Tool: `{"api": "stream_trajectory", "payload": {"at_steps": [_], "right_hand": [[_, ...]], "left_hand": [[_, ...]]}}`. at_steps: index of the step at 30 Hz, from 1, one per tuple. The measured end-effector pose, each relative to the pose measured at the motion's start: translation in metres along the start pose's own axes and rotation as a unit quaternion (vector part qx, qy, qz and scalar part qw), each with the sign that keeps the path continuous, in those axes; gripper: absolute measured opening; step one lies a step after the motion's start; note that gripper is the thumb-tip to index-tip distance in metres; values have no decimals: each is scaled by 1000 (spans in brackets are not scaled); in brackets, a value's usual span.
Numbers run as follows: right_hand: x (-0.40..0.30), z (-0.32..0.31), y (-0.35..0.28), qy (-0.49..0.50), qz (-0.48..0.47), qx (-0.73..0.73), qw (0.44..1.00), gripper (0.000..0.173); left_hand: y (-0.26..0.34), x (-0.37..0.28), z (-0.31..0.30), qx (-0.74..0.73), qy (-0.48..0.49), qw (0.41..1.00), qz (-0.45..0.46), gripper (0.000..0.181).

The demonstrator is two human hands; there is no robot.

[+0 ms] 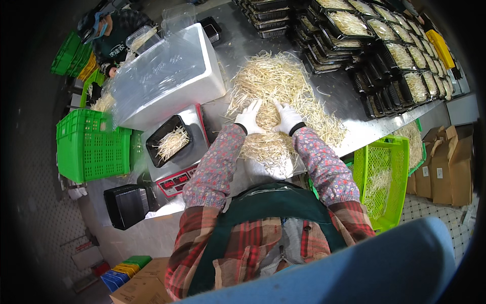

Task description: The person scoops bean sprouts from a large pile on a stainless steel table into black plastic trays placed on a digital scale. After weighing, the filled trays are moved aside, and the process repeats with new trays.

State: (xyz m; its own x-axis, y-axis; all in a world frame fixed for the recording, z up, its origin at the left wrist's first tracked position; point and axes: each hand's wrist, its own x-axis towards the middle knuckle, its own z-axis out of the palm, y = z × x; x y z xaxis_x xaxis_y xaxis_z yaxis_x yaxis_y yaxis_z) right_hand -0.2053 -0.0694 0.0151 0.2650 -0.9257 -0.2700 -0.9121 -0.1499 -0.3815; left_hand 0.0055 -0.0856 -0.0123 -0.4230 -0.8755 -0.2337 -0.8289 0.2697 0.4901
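Note:
A loose heap of bean sprouts (273,76) lies on the metal table (357,133) in front of me. My left hand (250,117), in a white glove, rests on the near part of the heap with its fingers spread. My right hand (287,117), gloved too, touches the sprouts just beside it, thumb and fingers apart. Neither hand is closed around anything. Left of my forearm, a black plastic tray (169,141) with some sprouts in it sits tilted on a digital scale (178,182) with a red-edged panel.
A foam box (171,91) under clear film stands behind the scale. Stacked black trays (125,207) are at the near left, a green crate (93,146) farther left. Packed sprout trays (402,57) fill the back right. A lime crate (379,182) is at right. A co-worker (114,38) is at upper left.

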Motion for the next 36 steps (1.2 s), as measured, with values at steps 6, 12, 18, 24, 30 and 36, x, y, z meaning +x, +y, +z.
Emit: {"api": "stream_trajectory", "payload": {"at_steps": [6,12,18,24,30,36], "right_hand": [[-14,-33,6,10,-37,166,985,53],[-42,-19,1,-31,-96,88,991,68],[-62,22,-11,2,-106,-39,994,107],[-43,-33,-9,42,-102,122,986,61],[-101,9,-14,51,-153,-57,985,104],[-73,45,-7,11,-116,-111,987,122]], "left_hand": [[1,-23,-19,-113,122,981,100,45],[-1,-72,-18,-47,19,998,27,55],[2,-97,13,63,89,992,67,118],[15,-74,-30,-91,160,982,48,64],[27,-137,16,-36,134,990,-4,102],[22,-113,21,83,88,993,-9,116]]}}
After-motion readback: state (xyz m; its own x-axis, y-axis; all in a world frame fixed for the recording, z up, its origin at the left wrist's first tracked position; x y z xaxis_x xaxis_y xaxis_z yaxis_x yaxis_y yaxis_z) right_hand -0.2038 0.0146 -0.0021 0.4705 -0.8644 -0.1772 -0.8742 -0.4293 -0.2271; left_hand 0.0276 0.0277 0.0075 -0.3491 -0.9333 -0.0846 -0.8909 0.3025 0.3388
